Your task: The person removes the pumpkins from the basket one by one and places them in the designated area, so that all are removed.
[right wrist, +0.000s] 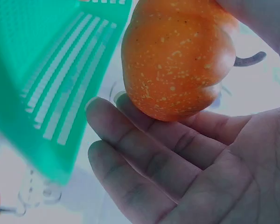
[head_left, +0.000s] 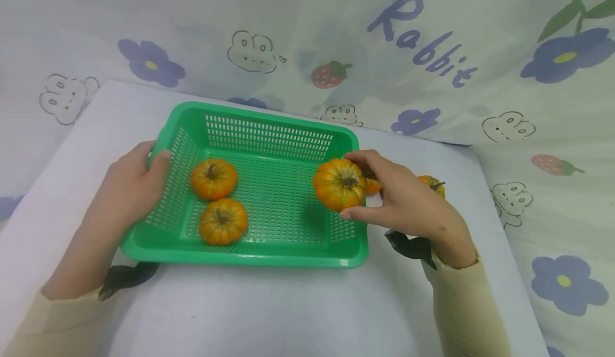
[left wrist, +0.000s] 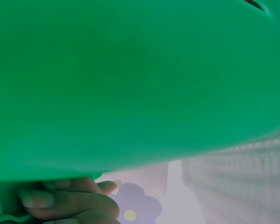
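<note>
My left hand grips the left rim of a green plastic basket, thumb over the top and fingers beneath, as the left wrist view shows. Two small orange pumpkins lie in the left part of this basket. Over its right end, my right hand holds another small orange pumpkin between thumb and fingers, stem toward the head camera. In the right wrist view this pumpkin sits against the fingers, beside the basket's slotted wall.
Beyond the basket's right side, partly hidden by my right hand, are more orange pumpkins on the white table. A patterned cloth with rabbits and flowers hangs behind the table and down its right side.
</note>
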Action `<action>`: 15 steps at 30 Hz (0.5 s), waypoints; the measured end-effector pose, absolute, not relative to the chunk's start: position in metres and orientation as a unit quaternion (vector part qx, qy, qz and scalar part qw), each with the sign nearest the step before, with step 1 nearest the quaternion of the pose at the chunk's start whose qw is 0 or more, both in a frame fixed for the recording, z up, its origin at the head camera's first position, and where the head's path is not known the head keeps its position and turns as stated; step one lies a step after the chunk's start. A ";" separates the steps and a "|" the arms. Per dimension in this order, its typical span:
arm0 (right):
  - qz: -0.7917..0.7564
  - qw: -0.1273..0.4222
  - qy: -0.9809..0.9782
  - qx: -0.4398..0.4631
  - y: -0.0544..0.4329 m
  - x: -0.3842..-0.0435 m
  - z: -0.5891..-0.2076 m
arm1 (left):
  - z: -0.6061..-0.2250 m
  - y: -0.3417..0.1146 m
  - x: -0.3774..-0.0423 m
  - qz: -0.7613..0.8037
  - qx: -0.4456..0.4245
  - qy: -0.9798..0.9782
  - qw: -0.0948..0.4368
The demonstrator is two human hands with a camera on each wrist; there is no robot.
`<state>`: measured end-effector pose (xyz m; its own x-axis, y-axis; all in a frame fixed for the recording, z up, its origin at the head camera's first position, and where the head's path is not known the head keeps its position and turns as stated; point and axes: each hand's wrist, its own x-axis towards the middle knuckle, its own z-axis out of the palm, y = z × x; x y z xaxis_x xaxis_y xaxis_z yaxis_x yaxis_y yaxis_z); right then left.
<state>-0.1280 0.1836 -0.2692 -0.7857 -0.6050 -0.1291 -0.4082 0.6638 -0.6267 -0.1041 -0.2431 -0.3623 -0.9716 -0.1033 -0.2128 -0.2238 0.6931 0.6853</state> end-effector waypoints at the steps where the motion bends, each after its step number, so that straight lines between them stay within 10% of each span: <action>1: -0.301 0.158 0.899 -0.277 0.190 -0.124 -0.271 | -0.363 -0.243 -0.104 0.382 -0.089 0.916 0.080; 15: -0.298 0.060 0.931 -0.201 0.260 -0.087 -0.306 | -0.364 -0.245 -0.104 0.380 -0.087 0.918 0.081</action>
